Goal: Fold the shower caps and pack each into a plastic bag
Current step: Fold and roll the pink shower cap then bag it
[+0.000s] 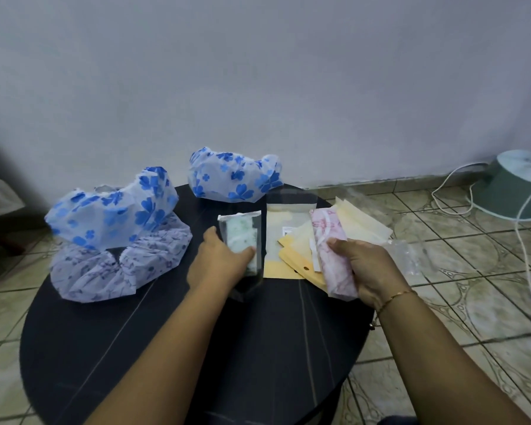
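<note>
Dark round table on tiled floor; hands grip bagged caps.

On the round table, two shower caps lie stacked at nine o'clock, a third shower cap at twelve. Centre holds a bagged folded cap; plastic bags fan toward three o'clock, a rolled cap atop them.

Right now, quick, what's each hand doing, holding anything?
Left hand: holds the bagged green-patterned folded shower cap.
Right hand: grips the folded pink-patterned shower cap; whether that one is bagged cannot be told.
</note>
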